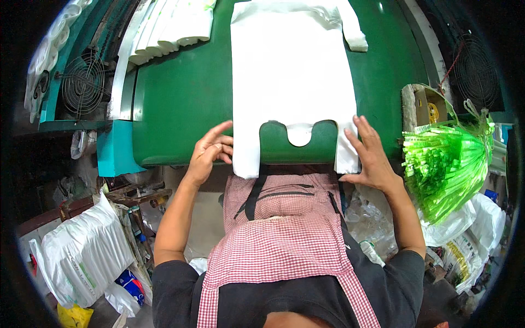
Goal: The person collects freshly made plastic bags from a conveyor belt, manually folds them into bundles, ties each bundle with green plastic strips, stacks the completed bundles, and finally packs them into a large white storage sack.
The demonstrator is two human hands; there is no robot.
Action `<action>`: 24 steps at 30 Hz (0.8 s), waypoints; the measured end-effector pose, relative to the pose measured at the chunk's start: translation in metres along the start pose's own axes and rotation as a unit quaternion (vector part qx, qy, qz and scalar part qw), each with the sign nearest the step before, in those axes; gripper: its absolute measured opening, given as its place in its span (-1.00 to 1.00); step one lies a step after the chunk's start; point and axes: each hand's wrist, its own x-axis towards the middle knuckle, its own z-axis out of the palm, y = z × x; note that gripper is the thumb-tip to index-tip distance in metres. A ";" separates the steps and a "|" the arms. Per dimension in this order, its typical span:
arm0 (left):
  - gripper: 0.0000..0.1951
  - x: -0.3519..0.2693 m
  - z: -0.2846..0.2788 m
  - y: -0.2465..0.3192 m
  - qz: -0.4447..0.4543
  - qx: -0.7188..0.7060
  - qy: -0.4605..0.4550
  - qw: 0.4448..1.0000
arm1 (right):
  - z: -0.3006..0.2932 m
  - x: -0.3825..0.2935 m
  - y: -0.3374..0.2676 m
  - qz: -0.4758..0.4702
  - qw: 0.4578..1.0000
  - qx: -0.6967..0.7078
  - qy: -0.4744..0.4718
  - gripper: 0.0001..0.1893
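A stack of white plastic T-shirt bags [289, 78] lies flat on the green belt surface [184, 106] in front of me. Its two handle loops point towards me and hang slightly past the belt's near edge, with a rounded tab between them. My left hand [207, 152] is beside the left handle, fingers half bent and spread, the fingertips at the stack's edge. On the other side, my right hand [371, 158] has its fingers apart at the outer edge of the right handle. Whether either hand presses on the plastic is hard to tell.
Folded white bag bundles [176, 26] lie at the belt's far left. A folded white strip [354, 30] pokes out at the stack's far right. Bright green plastic strips [447, 164] hang at right below an open box [424, 102]. Wire fan guards [83, 84] flank the belt. A white packed sack [84, 250] stands lower left.
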 end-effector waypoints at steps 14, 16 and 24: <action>-0.15 0.020 0.008 0.006 0.294 0.650 -0.192 0.673 | 0.029 -0.013 0.033 -0.013 0.998 -0.034 0.049 -0.28; -0.15 0.019 0.010 -0.005 0.321 0.666 -0.169 0.652 | 0.034 -0.012 0.040 -0.033 0.994 -0.001 0.107 -0.43; -0.61 0.083 0.007 0.011 0.298 0.471 -0.160 0.815 | 0.013 0.005 0.032 -0.137 0.978 0.123 0.097 -0.73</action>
